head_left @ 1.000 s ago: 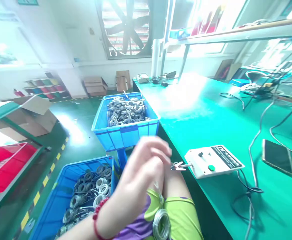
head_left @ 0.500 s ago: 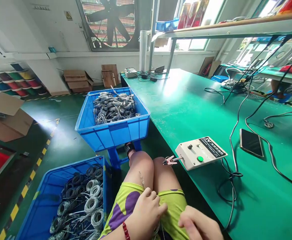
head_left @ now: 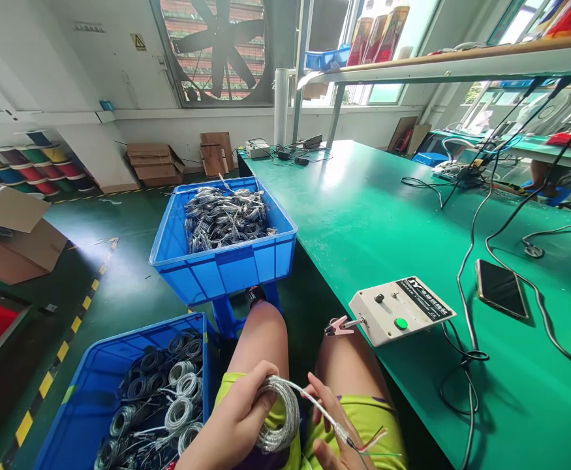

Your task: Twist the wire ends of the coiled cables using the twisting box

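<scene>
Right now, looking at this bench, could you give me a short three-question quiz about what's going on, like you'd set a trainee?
1. True or false: the left hand grips a coil of silvery cable over the lap.
2. What does the right hand pinch? A) the phone B) the cable's loose end, with its coloured wires C) the pink clip
3. Fill in: the white tester box lies on the green ____, at its near edge.

Key: 1 true. 2 B; the phone lies untouched on the bench, and the pink clip sticks out from the box. 3 bench.
</scene>
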`<act>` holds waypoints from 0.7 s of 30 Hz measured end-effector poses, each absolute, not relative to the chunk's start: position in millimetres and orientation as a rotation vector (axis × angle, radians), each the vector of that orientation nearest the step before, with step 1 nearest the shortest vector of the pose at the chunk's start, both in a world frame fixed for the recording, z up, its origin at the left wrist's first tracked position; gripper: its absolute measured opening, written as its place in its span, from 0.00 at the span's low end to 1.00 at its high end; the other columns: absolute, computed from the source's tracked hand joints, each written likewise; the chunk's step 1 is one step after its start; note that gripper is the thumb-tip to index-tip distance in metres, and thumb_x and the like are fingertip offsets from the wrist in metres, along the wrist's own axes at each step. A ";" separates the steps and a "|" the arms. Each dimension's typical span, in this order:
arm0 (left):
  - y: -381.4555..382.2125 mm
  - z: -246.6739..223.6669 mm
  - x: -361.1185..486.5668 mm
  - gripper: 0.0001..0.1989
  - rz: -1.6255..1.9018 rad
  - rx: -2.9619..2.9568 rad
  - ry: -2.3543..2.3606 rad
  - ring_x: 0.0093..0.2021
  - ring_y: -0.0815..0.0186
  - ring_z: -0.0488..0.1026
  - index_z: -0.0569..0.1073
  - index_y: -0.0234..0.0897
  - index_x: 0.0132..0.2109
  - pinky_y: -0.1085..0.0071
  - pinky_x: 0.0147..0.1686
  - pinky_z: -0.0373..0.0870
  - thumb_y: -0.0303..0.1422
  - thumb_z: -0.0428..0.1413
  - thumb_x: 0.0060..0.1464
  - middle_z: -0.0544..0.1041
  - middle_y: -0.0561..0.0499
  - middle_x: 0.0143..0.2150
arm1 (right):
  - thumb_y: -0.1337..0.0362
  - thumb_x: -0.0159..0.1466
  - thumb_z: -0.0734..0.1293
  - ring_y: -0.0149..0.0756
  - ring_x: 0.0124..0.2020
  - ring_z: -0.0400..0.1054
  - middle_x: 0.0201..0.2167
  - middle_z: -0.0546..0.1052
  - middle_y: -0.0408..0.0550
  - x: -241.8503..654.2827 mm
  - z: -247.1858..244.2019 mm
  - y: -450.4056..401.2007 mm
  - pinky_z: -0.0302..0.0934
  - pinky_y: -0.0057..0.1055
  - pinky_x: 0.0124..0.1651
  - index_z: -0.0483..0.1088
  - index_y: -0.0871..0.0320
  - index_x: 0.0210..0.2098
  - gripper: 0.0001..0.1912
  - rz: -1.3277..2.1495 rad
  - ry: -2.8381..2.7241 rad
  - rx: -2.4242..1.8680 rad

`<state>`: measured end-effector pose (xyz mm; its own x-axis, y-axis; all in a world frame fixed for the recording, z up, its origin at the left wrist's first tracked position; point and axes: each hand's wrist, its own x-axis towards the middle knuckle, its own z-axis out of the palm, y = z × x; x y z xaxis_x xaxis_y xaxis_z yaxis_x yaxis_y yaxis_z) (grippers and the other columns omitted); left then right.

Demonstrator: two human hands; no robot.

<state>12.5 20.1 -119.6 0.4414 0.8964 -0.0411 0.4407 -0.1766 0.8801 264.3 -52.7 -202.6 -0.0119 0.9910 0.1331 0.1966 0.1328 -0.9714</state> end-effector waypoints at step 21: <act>44.9 -92.0 81.6 0.09 0.926 1.546 1.070 0.49 0.58 0.81 0.82 0.41 0.41 0.66 0.51 0.74 0.31 0.60 0.72 0.84 0.47 0.45 | 0.47 0.73 0.71 0.41 0.34 0.67 0.30 0.72 0.46 205.7 -159.4 36.2 0.67 0.34 0.33 0.73 0.53 0.27 0.22 1.431 -1.284 -1.018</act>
